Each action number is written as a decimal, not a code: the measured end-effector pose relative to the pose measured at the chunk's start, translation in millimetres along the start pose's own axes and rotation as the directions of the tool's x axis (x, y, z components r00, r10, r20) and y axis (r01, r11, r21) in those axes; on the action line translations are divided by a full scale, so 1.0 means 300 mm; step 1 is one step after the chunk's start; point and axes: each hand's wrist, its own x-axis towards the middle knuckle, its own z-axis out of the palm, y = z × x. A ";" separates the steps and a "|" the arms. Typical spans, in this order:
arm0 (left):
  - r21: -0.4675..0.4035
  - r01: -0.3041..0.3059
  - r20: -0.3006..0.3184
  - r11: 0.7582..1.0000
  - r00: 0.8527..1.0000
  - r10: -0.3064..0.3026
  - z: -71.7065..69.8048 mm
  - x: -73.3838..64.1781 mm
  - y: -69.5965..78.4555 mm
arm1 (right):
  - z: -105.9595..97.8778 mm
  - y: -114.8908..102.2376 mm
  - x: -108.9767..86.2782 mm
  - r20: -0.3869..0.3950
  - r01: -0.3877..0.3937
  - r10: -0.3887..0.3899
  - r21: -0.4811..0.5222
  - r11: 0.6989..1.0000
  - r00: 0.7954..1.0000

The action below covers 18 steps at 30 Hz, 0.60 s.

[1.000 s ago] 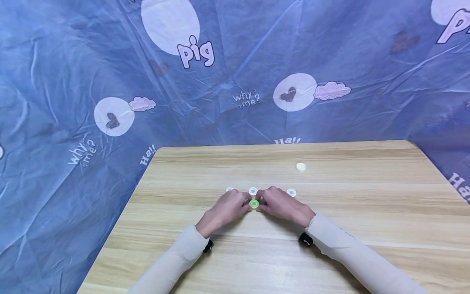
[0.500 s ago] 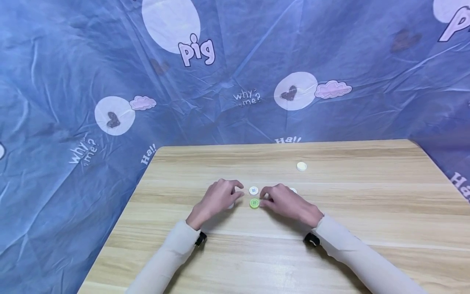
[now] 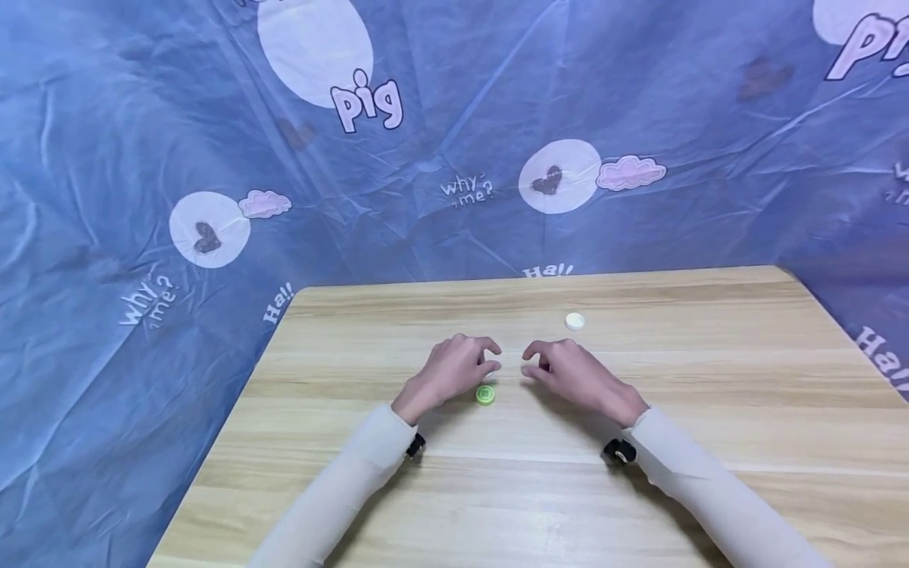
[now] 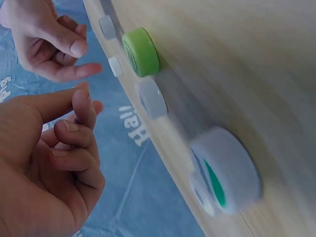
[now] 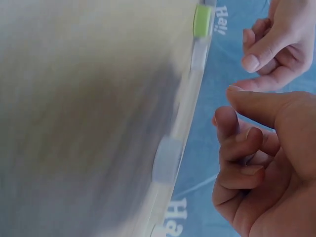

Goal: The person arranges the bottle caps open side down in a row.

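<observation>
Over the wooden table, my left hand [image 3: 453, 369] hovers just behind a green cap-like disc [image 3: 485, 394]. Its thumb and index finger are curved with a gap between them, and nothing is held. Facing it, my right hand [image 3: 578, 379] hangs in the air with thumb and index finger apart and holds nothing. In the left wrist view the green disc [image 4: 141, 52] lies near a pale disc [image 4: 151, 98]. A larger grey disc with a green mark [image 4: 227, 170] lies closer to that camera. The hands hide most of the pale discs from the head view.
A white disc [image 3: 574, 321] lies farther back on the table [image 3: 497, 505], right of the middle. Another pale disc [image 5: 167, 160] shows in the right wrist view. Behind the table hangs a blue printed cloth [image 3: 426, 229].
Both hands had their fingers at the green disc, then drew apart. Since then my left hand has moved right and my right hand slightly right and back. The green disc stays put.
</observation>
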 end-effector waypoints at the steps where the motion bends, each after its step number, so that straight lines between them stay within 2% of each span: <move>1: 0.001 -0.002 0.005 1.000 1.000 0.002 0.003 0.012 0.005 | -0.006 0.010 0.001 -0.005 -0.007 0.007 -0.001 1.000 1.000; 8: 0.038 -0.009 0.034 0.999 0.999 0.008 0.033 0.111 0.050 | -0.050 0.078 0.004 -0.043 -0.037 0.036 -0.022 0.999 0.998; 18: 0.115 0.030 0.045 0.993 0.998 -0.036 0.079 0.255 0.118 | -0.116 0.170 0.020 -0.115 -0.115 0.109 -0.047 0.992 0.987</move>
